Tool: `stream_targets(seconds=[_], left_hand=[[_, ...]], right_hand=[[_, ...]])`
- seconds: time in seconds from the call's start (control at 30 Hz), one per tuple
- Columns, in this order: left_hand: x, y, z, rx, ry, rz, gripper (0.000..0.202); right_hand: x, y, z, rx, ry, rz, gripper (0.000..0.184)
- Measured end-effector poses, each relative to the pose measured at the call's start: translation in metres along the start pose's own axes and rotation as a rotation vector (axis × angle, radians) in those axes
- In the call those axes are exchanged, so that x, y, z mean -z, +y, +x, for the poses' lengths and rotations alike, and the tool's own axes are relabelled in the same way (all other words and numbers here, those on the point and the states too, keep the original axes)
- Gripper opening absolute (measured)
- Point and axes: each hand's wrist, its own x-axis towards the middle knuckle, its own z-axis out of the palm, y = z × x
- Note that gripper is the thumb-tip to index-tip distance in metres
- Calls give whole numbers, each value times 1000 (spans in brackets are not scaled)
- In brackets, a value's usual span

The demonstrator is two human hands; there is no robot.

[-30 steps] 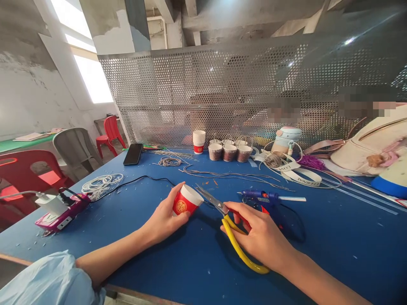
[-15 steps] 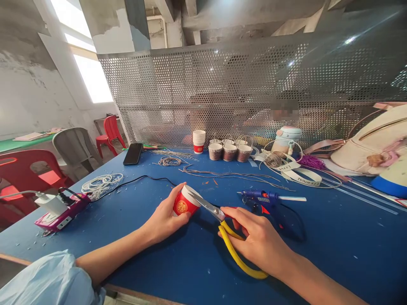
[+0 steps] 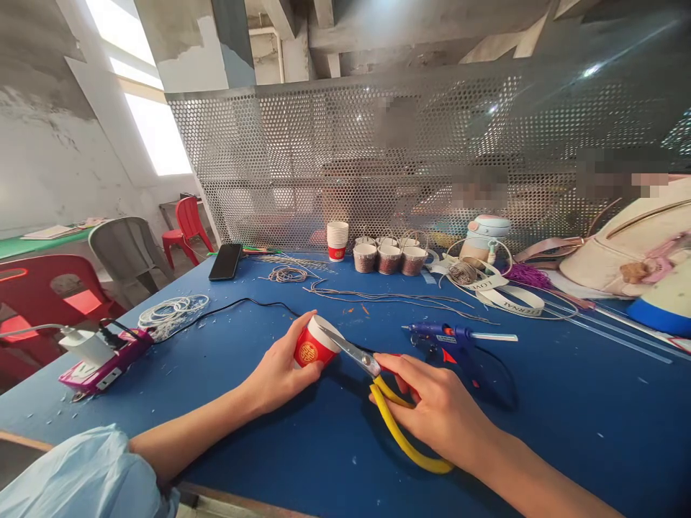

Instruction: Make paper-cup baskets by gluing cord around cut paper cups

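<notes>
My left hand [image 3: 278, 370] is wrapped round a small red paper cup [image 3: 314, 344] with a gold emblem, held on its side just above the blue table [image 3: 302, 446]. My right hand [image 3: 438, 410] grips yellow-handled scissors [image 3: 378, 388]. Their steel blades point up and left and lie across the cup's white rim. Behind the right hand a blue glue gun [image 3: 448, 336] lies on the table with a glue stick poking out to the right.
A stack of red cups [image 3: 337, 241] and several brown-wrapped cups [image 3: 389, 257] stand at the back by a perforated metal screen. A phone [image 3: 225, 260], cord coils [image 3: 173, 311], a pink power strip [image 3: 102, 363], ribbon [image 3: 510, 296] and a bag [image 3: 626, 248] lie around. Red chairs stand left.
The scissors have moved left from beside the cup until the blades reach its rim. The left hand and cup have stayed in place.
</notes>
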Motion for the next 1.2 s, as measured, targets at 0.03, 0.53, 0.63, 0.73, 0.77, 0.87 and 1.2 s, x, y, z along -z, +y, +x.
stream_targets(seconds=[0.03, 0.53, 0.63, 0.73, 0.77, 0.87, 1.2], left_hand=[[0, -1, 0, -3, 0, 4, 76], [5, -23, 20, -54, 277, 224, 85], [11, -31, 28, -1, 379, 237, 84], [17, -39, 36, 60, 436, 170, 83], [19, -43, 39, 85, 454, 124, 83], [22, -55, 46, 141, 492, 53, 82], [22, -62, 47, 144, 597, 6, 85]], right_hand=[[0, -1, 0, -8, -9, 12, 27], [-9, 8, 5, -187, 18, 6, 32], [-12, 4, 4, -182, -74, -80, 37], [-13, -1, 5, -147, -152, -129, 37], [-12, -2, 5, -133, -182, -142, 35], [-10, -1, 8, -104, -273, -168, 28], [-11, 12, 5, 50, -240, -138, 43]])
